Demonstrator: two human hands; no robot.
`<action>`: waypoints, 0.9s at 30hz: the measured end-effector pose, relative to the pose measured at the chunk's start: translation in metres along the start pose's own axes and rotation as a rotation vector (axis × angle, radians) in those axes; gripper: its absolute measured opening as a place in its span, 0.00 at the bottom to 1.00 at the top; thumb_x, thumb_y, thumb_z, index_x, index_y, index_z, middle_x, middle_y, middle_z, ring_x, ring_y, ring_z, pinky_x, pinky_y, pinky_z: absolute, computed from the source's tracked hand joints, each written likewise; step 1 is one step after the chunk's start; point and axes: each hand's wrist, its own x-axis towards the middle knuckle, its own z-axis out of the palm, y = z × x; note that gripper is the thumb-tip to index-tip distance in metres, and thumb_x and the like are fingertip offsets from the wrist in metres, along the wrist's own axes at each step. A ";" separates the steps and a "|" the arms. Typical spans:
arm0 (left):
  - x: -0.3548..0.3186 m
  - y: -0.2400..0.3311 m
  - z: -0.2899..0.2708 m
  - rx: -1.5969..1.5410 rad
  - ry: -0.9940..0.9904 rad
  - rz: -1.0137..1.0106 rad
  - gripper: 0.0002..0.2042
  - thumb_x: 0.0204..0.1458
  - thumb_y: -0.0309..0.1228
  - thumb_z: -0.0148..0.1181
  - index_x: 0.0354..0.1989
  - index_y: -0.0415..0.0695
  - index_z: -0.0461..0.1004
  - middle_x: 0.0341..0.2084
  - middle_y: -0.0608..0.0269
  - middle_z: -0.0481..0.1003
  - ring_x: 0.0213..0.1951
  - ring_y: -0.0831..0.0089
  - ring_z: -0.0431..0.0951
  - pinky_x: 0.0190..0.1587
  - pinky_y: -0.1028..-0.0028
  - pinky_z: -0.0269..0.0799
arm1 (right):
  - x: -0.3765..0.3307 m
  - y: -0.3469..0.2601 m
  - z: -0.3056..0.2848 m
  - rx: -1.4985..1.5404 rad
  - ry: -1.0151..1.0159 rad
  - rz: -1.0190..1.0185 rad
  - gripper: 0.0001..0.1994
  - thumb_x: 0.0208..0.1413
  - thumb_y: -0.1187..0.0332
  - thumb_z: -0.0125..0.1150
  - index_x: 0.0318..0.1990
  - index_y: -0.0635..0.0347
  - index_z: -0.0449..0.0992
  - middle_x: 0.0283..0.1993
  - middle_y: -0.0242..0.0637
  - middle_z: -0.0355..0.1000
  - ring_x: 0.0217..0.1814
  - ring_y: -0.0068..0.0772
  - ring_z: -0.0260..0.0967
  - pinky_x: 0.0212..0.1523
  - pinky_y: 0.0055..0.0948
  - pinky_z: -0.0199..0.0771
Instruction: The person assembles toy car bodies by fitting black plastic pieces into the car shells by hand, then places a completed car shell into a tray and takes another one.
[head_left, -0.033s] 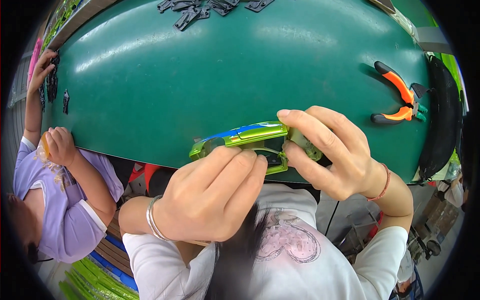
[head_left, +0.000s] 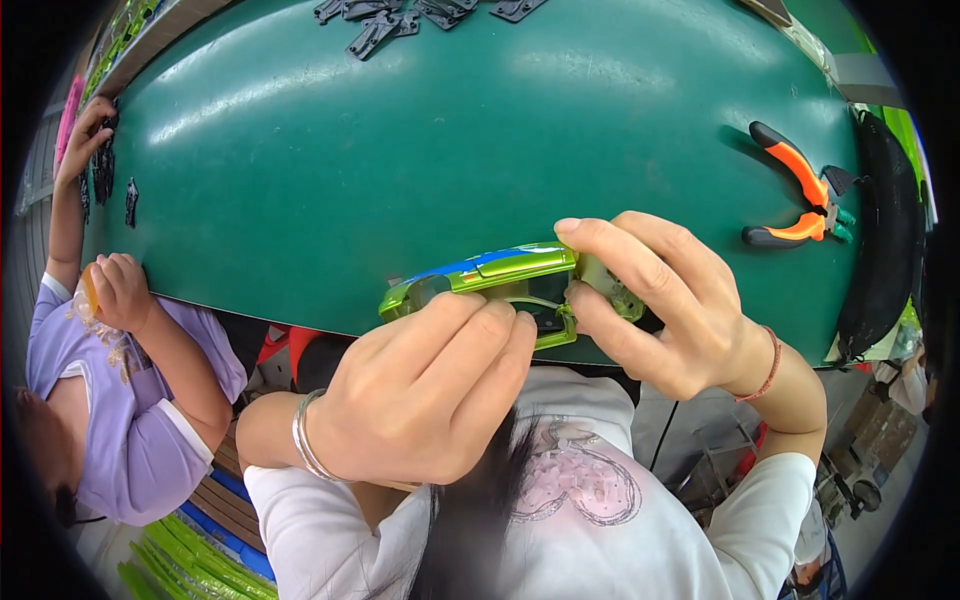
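Close to the table's near edge I hold a shiny lime-green toy car body (head_left: 520, 262) with a blue stripe and dark windows. My left hand (head_left: 425, 390) is closed, its fingers pinched against the near side of the shell. My right hand (head_left: 665, 300) grips the right end between thumb and fingers, the index finger on the top edge. Beside those fingers shows a clear greenish part of the car. The fingertips of my left hand cover part of the window opening, so what they press there is hidden.
Orange-and-black pliers (head_left: 800, 190) lie spread at the right of the green table (head_left: 450, 130), beside a long black pouch (head_left: 880, 240). Flat black plastic parts (head_left: 385, 22) are piled at the far edge. At the left sits a person in purple (head_left: 130, 390), one hand by black pieces.
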 end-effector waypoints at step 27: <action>-0.014 -0.005 0.012 0.015 0.149 -0.028 0.19 0.34 0.24 0.66 0.38 0.29 0.83 0.34 0.49 0.81 0.31 0.60 0.83 0.33 0.70 0.82 | 0.006 -0.005 -0.001 0.005 -0.021 0.031 0.14 0.36 0.74 0.71 0.35 0.63 0.78 0.54 0.56 0.79 0.38 0.43 0.75 0.29 0.30 0.80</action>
